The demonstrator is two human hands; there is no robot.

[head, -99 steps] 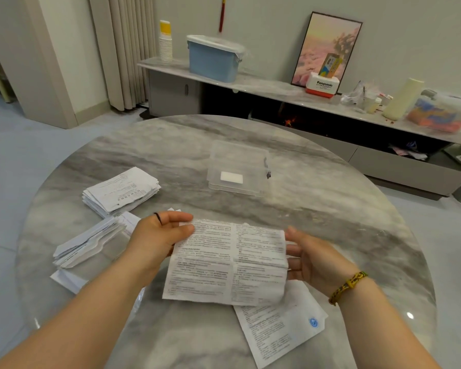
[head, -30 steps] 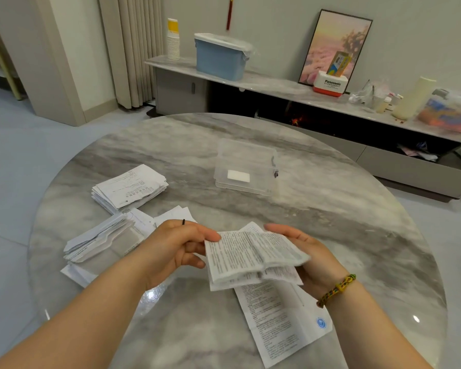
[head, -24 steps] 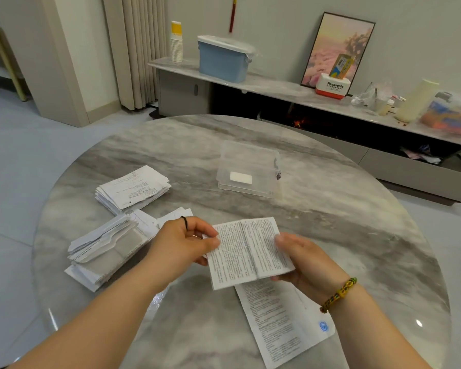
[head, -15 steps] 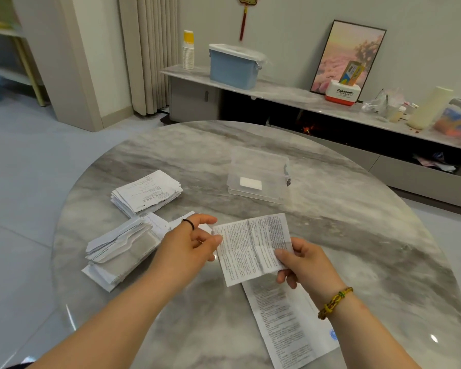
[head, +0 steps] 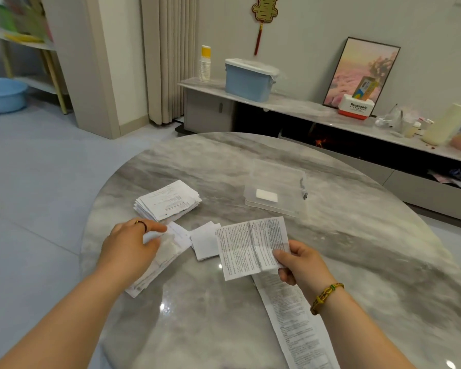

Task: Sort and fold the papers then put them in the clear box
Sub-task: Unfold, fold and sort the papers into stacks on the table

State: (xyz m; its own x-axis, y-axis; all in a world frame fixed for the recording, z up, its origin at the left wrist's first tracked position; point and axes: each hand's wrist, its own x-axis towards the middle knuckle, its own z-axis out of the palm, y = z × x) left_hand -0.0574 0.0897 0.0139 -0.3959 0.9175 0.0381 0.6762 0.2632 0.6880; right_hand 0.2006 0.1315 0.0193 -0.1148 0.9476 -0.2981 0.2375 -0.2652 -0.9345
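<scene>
My right hand (head: pixel 300 265) pinches a folded printed leaflet (head: pixel 246 246) by its lower right corner, just above the round marble table (head: pixel 357 262). My left hand (head: pixel 129 242) reaches over the near pile of folded white papers (head: pixel 160 258), fingers extended and touching its top. A second stack of folded papers (head: pixel 168 201) lies further back on the left. A small blank folded sheet (head: pixel 204 241) lies between the pile and the leaflet. The clear box (head: pixel 276 193), lid closed, sits past the leaflet. A long unfolded leaflet (head: pixel 296 320) lies flat under my right wrist.
The table's left edge curves close to the paper piles. Behind the table runs a low marble cabinet (head: pixel 290 107) with a blue tub (head: pixel 248 78), a cup stack, a framed picture (head: pixel 362 73) and clutter. A blue basin (head: pixel 3 94) sits on the floor far left.
The leaflet was folded in half twice between both hands. My left hand has since let go and moved left onto the near pile; my right hand alone keeps the leaflet. The view turned left.
</scene>
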